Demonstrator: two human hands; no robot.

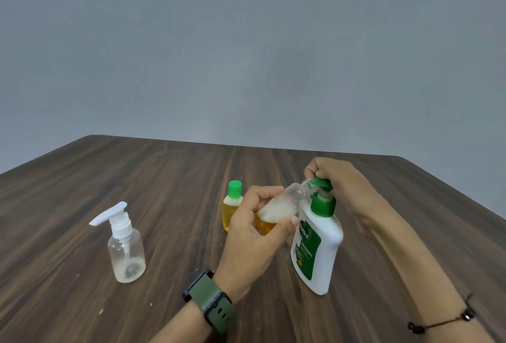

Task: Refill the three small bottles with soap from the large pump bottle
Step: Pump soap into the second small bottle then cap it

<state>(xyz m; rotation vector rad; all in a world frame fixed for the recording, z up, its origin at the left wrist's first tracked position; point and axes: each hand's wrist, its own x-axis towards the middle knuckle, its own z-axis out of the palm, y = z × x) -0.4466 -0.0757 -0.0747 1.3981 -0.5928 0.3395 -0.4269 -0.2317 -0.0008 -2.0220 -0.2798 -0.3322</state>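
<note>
Near the table's right edge, the left hand (253, 222) grips a tilted small bottle (284, 203) at the pump bottle (317, 247) spout; right hand (332, 178) fingers curl on the pump. Press slowly, keeping mouth under spout.

I sit at a dark wood-grain worktop (137, 178); behind its far edge rises a plain grey-blue wall (246, 41), evenly lit.

Tilted clear bottle (284, 203) at pump spout (319, 184)
</note>
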